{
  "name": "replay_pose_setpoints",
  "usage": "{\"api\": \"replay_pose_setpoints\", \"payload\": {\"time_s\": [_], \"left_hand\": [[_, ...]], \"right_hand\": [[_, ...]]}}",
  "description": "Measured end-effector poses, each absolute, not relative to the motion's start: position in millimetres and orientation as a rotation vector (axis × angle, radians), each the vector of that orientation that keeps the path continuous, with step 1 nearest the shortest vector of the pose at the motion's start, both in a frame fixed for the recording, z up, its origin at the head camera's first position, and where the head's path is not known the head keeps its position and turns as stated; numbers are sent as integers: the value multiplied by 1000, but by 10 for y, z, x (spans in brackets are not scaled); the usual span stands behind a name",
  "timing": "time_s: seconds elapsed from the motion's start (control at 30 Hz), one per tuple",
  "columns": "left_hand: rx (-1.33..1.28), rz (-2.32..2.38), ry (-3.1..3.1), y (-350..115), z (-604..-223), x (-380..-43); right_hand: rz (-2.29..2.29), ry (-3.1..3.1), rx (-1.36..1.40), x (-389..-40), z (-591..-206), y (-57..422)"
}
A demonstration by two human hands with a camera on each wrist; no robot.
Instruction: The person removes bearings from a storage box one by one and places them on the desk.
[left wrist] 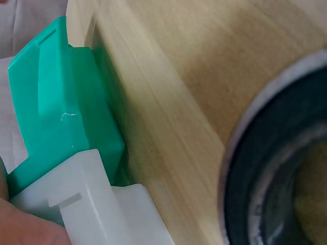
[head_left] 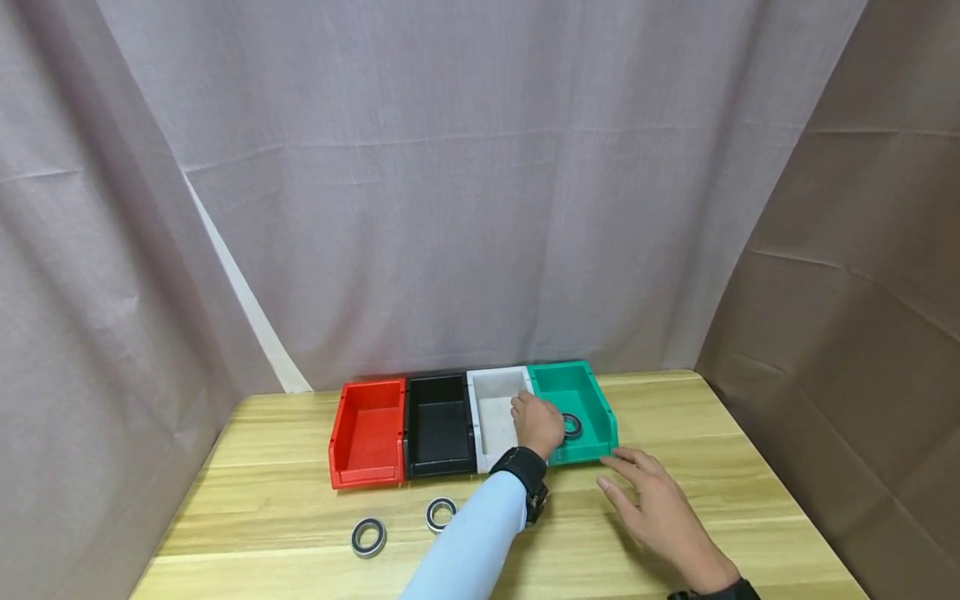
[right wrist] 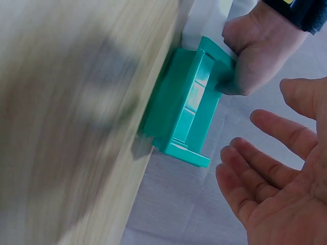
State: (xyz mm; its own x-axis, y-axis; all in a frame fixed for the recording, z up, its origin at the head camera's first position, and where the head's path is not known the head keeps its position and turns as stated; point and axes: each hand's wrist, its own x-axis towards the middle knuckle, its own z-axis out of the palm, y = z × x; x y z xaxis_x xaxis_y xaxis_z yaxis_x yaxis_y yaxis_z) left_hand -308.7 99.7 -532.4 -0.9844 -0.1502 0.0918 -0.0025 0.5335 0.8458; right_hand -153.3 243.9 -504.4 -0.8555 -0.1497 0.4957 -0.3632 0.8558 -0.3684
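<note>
My left hand [head_left: 538, 423] is bent over the join between the white bin [head_left: 479, 429] and the green bin [head_left: 600, 400]; its fingertips are hidden, so I cannot tell whether it grips anything. Beside it, a ball bearing [head_left: 573, 427] shows in the green bin, partly covered by the hand. In the left wrist view only a bit of that hand [left wrist: 25, 224] shows at the lower left, and another bearing [left wrist: 242, 168] looms large at the right. My right hand [head_left: 656, 508] is spread with nothing in it, near the green bin's front right corner, apart from it in the right wrist view.
A red bin [head_left: 371, 425] and a black bin [head_left: 441, 421] stand left of the white one, all in a row. Two bearings lie on the wooden table in front, one [head_left: 368, 538] further left, the other [head_left: 441, 503] by the left sleeve. Grey curtains [head_left: 450, 208] hang behind.
</note>
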Motion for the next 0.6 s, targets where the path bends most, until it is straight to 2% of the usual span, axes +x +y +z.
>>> {"api": "replay_pose_setpoints", "payload": {"time_s": [0.6], "left_hand": [[111,-1530,-2616,959,-5293,-3037]], "right_hand": [[661,-2661,348,-1573,-5081,2393]]}}
